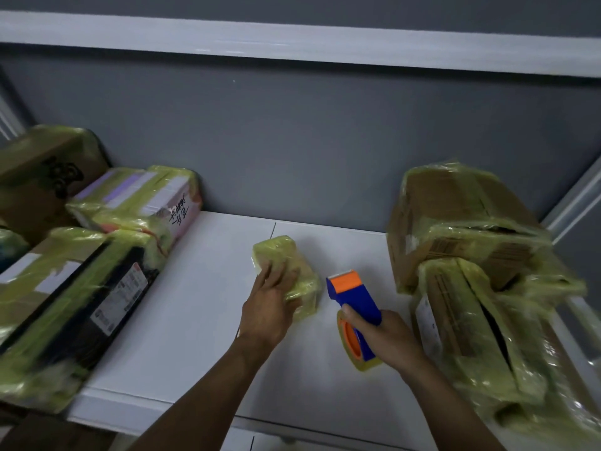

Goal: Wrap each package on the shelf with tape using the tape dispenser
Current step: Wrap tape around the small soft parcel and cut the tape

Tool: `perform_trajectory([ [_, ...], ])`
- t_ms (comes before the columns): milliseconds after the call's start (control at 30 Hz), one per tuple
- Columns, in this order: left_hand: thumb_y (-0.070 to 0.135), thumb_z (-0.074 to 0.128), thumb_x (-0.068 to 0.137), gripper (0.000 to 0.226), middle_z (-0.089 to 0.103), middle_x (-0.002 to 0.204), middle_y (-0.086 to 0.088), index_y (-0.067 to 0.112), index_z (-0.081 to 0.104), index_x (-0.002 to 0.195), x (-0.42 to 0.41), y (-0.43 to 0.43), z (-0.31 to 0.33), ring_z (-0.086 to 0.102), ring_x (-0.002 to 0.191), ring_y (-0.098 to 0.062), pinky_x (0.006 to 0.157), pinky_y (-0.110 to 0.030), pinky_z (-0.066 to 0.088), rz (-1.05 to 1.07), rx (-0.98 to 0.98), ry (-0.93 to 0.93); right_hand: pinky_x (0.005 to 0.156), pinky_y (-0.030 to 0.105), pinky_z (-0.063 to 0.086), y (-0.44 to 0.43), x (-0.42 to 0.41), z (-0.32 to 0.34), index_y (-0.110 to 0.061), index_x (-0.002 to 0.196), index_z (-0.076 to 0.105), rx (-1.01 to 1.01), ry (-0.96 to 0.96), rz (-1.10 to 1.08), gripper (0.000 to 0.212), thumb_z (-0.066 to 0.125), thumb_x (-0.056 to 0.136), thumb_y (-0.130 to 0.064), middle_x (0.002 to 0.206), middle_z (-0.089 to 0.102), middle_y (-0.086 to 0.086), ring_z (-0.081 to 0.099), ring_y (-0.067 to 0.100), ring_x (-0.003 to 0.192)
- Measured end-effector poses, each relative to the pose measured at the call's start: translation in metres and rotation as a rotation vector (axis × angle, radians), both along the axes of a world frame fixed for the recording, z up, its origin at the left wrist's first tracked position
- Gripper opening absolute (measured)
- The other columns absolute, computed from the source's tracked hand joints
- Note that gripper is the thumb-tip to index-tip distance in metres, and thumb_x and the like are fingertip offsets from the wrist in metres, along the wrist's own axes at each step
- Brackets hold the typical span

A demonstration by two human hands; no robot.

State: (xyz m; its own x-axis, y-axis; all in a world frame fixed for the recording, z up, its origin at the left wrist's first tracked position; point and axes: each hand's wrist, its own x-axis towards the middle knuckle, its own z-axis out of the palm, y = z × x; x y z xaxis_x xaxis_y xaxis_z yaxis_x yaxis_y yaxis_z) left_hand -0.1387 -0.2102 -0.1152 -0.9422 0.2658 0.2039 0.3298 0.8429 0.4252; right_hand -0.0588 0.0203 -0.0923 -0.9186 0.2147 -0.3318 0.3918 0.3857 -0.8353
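Two hands are shown at work on the shelf point(201, 304). Nearest, just right of the package point(309, 288), the dispenser point(354, 297) is gripped by the right hand point(387, 340). Fingers are curled round its handle, the thumb is laid on top, and its orange mouth is turned toward the package, presumably for a further strip. The package, filmed in yellow tape, is pressed down by the left hand point(270, 307) with fingers spread fairly flat, probably to steady it. A left stack point(81, 288) and a right stack point(471, 255), both taped, flank the package.
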Motion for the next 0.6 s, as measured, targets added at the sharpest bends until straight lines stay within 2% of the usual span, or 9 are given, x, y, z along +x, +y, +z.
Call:
perform_trajectory([
  [100, 0.035, 0.069, 0.095, 0.069, 0.016, 0.167, 0.016, 0.036, 0.035, 0.155, -0.009, 0.004, 0.005, 0.009, 0.156, -0.018, 0.107, -0.043, 0.049, -0.029, -0.004, -0.044, 0.069, 0.03, 0.05, 0.002, 0.002, 0.004, -0.014, 0.091, 0.067, -0.064, -0.028, -0.025, 0.048, 0.064, 0.09, -0.062, 0.079, 0.072, 0.006, 0.071, 0.021, 0.077],
  [200, 0.034, 0.068, 0.095, 0.067, 0.017, 0.166, 0.017, 0.039, 0.036, 0.153, -0.019, 0.003, 0.018, 0.028, 0.151, -0.021, 0.1, -0.047, 0.053, -0.03, -0.018, -0.12, 0.071, 0.032, 0.052, -0.001, 0.008, 0.005, -0.015, 0.098, 0.067, -0.085, 0.044, -0.019, 0.044, 0.065, 0.091, -0.058, 0.082, 0.073, 0.005, 0.072, 0.022, 0.081],
  [267, 0.033, 0.072, 0.092, 0.074, 0.016, 0.166, 0.016, 0.038, 0.034, 0.154, -0.021, 0.0, 0.02, 0.032, 0.148, -0.021, 0.105, -0.046, 0.049, -0.077, 0.002, -0.155, 0.072, 0.033, 0.051, -0.002, 0.009, 0.01, -0.016, 0.098, 0.069, -0.095, 0.079, 0.017, 0.043, 0.065, 0.09, -0.058, 0.082, 0.073, 0.005, 0.072, 0.024, 0.083],
  [333, 0.032, 0.074, 0.09, 0.086, 0.011, 0.168, 0.015, 0.038, 0.023, 0.159, -0.018, -0.004, 0.02, 0.022, 0.153, -0.02, 0.121, -0.045, 0.029, -0.139, -0.026, -0.165, 0.072, 0.034, 0.049, 0.0, 0.009, 0.019, -0.015, 0.098, 0.07, -0.106, 0.112, 0.045, 0.048, 0.066, 0.086, -0.062, 0.083, 0.073, 0.006, 0.071, 0.024, 0.081],
  [400, 0.028, 0.074, 0.09, 0.098, 0.004, 0.169, 0.012, 0.036, 0.008, 0.162, -0.013, -0.004, 0.022, 0.006, 0.157, -0.019, 0.123, -0.048, -0.002, -0.119, -0.11, -0.138, 0.072, 0.035, 0.047, 0.006, 0.006, 0.025, -0.014, 0.096, 0.071, -0.073, 0.154, 0.048, 0.049, 0.07, 0.087, -0.063, 0.084, 0.073, 0.007, 0.071, 0.027, 0.082],
  [433, 0.025, 0.074, 0.089, 0.099, 0.006, 0.169, 0.011, 0.036, 0.007, 0.162, -0.009, -0.004, 0.026, 0.003, 0.157, -0.018, 0.122, -0.049, -0.006, -0.084, -0.092, -0.131, 0.071, 0.035, 0.047, 0.008, 0.005, 0.029, -0.014, 0.095, 0.071, -0.043, 0.174, 0.056, 0.047, 0.071, 0.088, -0.061, 0.084, 0.073, 0.007, 0.071, 0.029, 0.082],
  [500, 0.02, 0.075, 0.088, 0.085, 0.029, 0.164, 0.008, 0.032, 0.029, 0.158, 0.002, -0.004, 0.036, 0.023, 0.153, -0.015, 0.124, -0.037, 0.013, -0.031, 0.207, -0.141, 0.067, 0.034, 0.046, 0.007, 0.006, 0.036, -0.013, 0.09, 0.069, 0.008, 0.206, 0.088, 0.04, 0.075, 0.089, -0.052, 0.078, 0.071, 0.007, 0.069, 0.029, 0.078],
  [567, 0.018, 0.076, 0.09, 0.05, 0.062, 0.139, 0.007, 0.025, 0.062, 0.137, 0.014, -0.001, 0.05, 0.056, 0.129, -0.009, 0.107, -0.02, 0.043, 0.049, 0.641, -0.175, 0.064, 0.031, 0.045, 0.003, 0.008, 0.043, -0.013, 0.085, 0.067, 0.043, 0.232, 0.131, 0.035, 0.077, 0.088, -0.046, 0.072, 0.069, 0.003, 0.066, 0.024, 0.068],
  [600, 0.022, 0.074, 0.092, 0.033, 0.071, 0.123, 0.009, 0.023, 0.071, 0.125, 0.022, 0.001, 0.059, 0.065, 0.115, -0.006, 0.097, -0.019, 0.049, 0.089, 0.771, -0.21, 0.063, 0.029, 0.044, 0.0, 0.01, 0.047, -0.013, 0.084, 0.066, 0.059, 0.244, 0.156, 0.033, 0.077, 0.088, -0.044, 0.07, 0.068, 0.001, 0.064, 0.018, 0.064],
])
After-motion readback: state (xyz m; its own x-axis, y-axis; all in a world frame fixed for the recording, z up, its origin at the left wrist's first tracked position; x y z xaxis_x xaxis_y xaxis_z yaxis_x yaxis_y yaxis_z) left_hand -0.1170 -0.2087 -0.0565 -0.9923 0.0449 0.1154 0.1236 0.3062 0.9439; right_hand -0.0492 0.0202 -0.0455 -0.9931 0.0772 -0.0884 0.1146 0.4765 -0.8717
